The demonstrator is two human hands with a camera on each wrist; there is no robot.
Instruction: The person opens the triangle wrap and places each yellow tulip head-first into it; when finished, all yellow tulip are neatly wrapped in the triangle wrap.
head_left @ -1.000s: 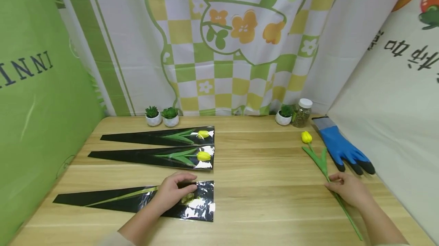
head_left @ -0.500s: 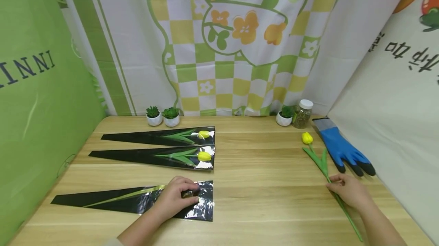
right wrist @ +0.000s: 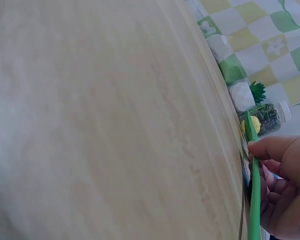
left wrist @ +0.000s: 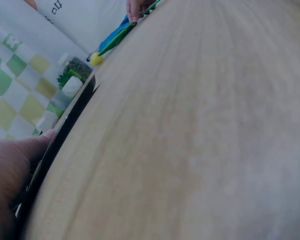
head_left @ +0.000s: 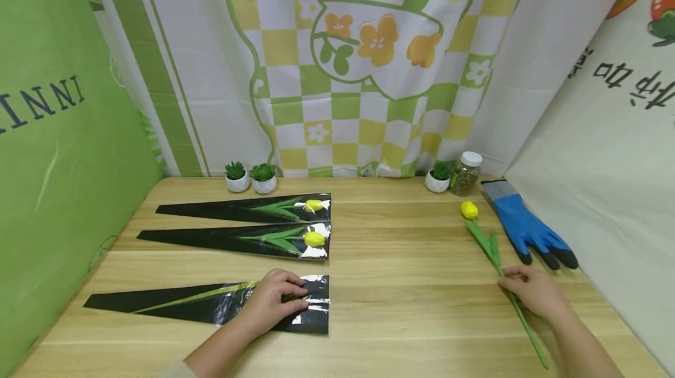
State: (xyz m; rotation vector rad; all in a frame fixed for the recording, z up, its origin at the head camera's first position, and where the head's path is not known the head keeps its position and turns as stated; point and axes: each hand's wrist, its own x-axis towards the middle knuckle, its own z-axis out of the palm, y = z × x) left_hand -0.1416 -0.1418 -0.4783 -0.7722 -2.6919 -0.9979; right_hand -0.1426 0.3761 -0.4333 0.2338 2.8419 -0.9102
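Note:
In the head view, my left hand [head_left: 274, 303] rests on the mouth half of a black flower sleeve [head_left: 184, 300] with a gold stripe. Its fingers bend slightly, thumb and fingertips a little apart on the glossy film. The left wrist view shows the thumb [left wrist: 40, 142] at the sleeve's edge; the other fingers are mostly hidden. My right hand [head_left: 532, 290] pinches the green stem of a yellow artificial tulip [head_left: 469, 210] between thumb and fingers. In the right wrist view the stem [right wrist: 255, 200] runs past the thumb, with the yellow bloom beyond.
Two sleeves [head_left: 200, 211], each with a yellow tulip in it, lie farther back on the left. A blue glove [head_left: 522, 220] lies right of the loose tulip. Small potted plants [head_left: 262, 179] and a lidded jar [head_left: 465, 174] line the back edge of the wooden table [head_left: 390, 307].
My left hand has shifted slightly right and down on the sleeve, and the film's reflections differ. The tulip's stem end has swung slightly left and its leaves have turned in my right hand.

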